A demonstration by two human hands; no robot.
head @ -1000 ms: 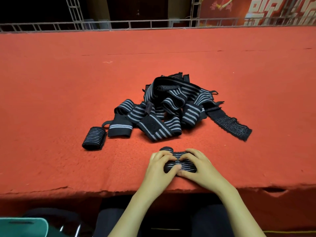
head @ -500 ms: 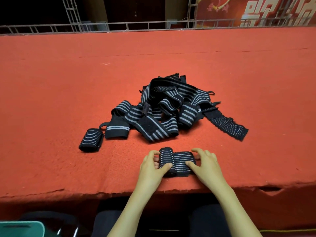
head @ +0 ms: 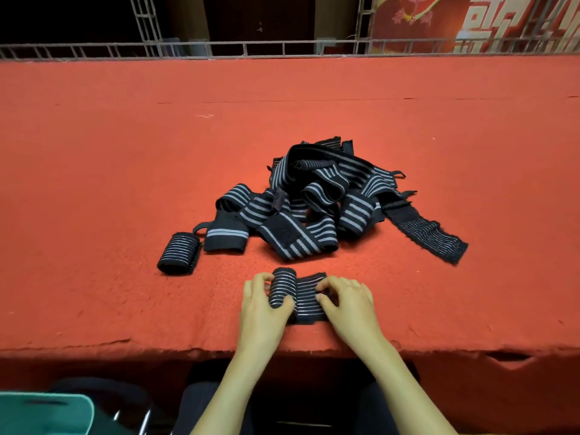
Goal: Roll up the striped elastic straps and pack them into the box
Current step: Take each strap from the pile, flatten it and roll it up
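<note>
At centre left on the red cloth (head: 94, 158) lies a finished roll (head: 179, 257). Low in the middle, the left hand (head: 262, 307) curls its fingers round the rolled end of a striped strap (head: 298, 298). The right hand (head: 350, 301) pinches its flat tail with bent fingers. Just above them, the loose pile of straps (head: 320, 199) spreads rightward, apart from both hands.

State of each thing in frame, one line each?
half-rolled strap: rolled at its left end, tail flat
left hand: grips the rolled end
right hand: holds the flat tail
finished roll: fully rolled, lying left of the pile
strap pile: loose, tangled
</note>
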